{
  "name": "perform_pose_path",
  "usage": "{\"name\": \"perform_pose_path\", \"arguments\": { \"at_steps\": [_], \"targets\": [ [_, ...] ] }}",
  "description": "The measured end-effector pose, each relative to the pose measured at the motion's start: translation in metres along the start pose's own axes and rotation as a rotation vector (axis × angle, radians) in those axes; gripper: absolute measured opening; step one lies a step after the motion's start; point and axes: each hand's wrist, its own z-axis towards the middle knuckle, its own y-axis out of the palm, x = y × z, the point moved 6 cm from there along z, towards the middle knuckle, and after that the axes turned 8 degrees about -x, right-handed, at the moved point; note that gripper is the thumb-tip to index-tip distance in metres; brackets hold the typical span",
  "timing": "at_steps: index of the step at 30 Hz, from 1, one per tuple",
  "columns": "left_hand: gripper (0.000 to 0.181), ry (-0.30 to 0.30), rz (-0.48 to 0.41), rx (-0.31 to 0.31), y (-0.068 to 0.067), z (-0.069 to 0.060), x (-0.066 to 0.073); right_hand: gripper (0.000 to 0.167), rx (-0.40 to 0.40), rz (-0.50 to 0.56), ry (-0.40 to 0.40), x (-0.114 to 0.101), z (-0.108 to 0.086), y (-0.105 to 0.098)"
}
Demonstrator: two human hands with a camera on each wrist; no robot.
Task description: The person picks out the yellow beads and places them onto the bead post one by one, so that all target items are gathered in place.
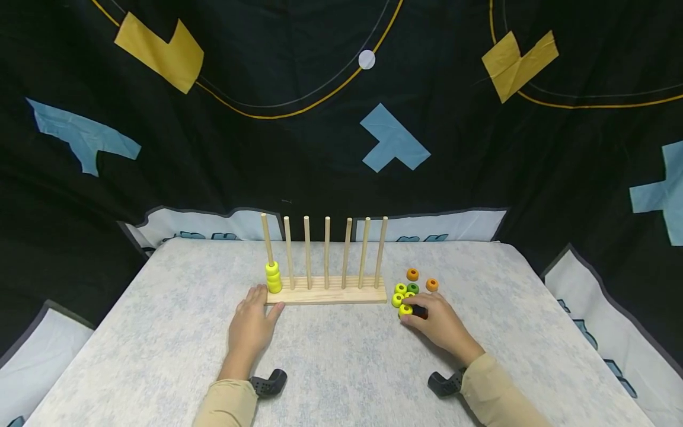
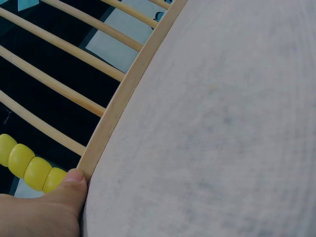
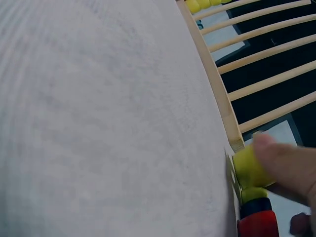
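Observation:
A wooden peg rack [image 1: 331, 295] with several upright pegs stands on the table. Its leftmost peg carries a stack of several yellow beads [image 1: 273, 279]. My left hand [image 1: 251, 326] grips the rack's left end, the thumb [image 2: 71, 190] against the base beside the stack. Off the rack's right end, my right hand [image 1: 440, 323] pinches a yellow bead [image 3: 248, 167] between thumb and fingers. Loose yellow beads [image 1: 398, 299] and a green bead [image 1: 413, 287] lie around its fingertips. Below the pinched bead, the right wrist view shows a red bead [image 3: 258, 224] and a dark one; the hand partly hides others.
Two orange beads [image 1: 412, 274] lie behind the right hand. The pale patterned table [image 1: 341, 367] spreads in front of the rack. A black cloth [image 1: 299, 160] with yellow and blue shapes hangs behind the table.

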Motion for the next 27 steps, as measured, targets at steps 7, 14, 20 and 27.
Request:
{"name": "perform_pose_path", "arguments": {
  "at_steps": [7, 14, 20, 27],
  "targets": [
    [0.072, -0.005, 0.004, -0.002, 0.001, 0.0, 0.0, 0.038, 0.064, 0.065, -0.093, -0.021, 0.009, -0.008],
    [0.071, -0.005, 0.002, 0.003, 0.001, -0.001, 0.0, 0.035, 0.055, 0.167, -0.136, -0.053, 0.023, -0.011],
    [0.071, -0.009, 0.0, 0.002, 0.001, -0.002, 0.0, 0.033, 0.047, 0.197, -0.175, -0.085, 0.039, -0.01],
    [0.072, -0.02, 0.002, -0.011, 0.0, -0.001, 0.001, 0.033, 0.031, 0.239, -0.282, -0.126, 0.055, -0.01]
  ]
}}
